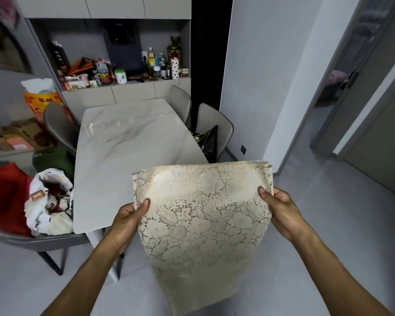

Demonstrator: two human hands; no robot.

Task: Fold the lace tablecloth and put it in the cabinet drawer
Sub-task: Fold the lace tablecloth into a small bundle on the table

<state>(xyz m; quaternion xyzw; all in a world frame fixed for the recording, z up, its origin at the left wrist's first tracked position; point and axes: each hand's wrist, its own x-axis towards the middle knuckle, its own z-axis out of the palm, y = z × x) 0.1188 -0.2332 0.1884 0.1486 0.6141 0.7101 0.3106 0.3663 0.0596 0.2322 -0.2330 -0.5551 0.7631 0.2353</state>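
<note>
Lace tablecloth: folded to a layered panel, held clear of the marble table. Left hand and right hand pinch its side edges. Outstanding: stowing in cabinet drawer.

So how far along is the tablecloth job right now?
Partly done. The lace tablecloth is already off the marble table and folded into a layered panel. In hand: the left hand and right hand each pinch a side edge, holding it up beside the table. Left: any final fold, then stowing it; no cabinet drawer is open by the closed cabinet fronts.
</note>
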